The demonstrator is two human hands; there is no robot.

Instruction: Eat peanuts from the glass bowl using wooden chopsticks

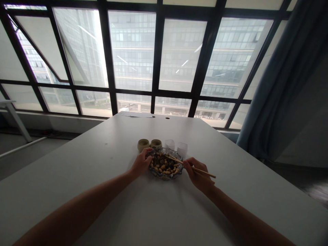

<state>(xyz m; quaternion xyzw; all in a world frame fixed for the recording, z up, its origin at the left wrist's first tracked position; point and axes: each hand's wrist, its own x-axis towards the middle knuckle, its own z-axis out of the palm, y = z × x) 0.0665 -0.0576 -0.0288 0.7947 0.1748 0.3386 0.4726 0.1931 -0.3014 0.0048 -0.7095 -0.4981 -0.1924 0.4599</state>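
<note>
A clear glass bowl (166, 177) with a wavy rim stands on the white table. Peanuts in their shells (165, 168) lie in its near part, and smaller dark pieces (160, 159) fill the far part. My left hand (142, 162) grips the bowl's left rim, thumb on the near side. In my right hand (198, 172) is a pair of wooden chopsticks (175, 159), closed around them at the bowl's right side. Their tips reach over the dark pieces; whether they pinch anything is too small to tell.
Behind the bowl stand two greenish cups (143, 145) and two clear cups (182, 149) in a row. Sheets of paper (135, 114) lie at the far edge of the white table (102, 160). Beyond are large windows, with a blue curtain (266, 85) at the right.
</note>
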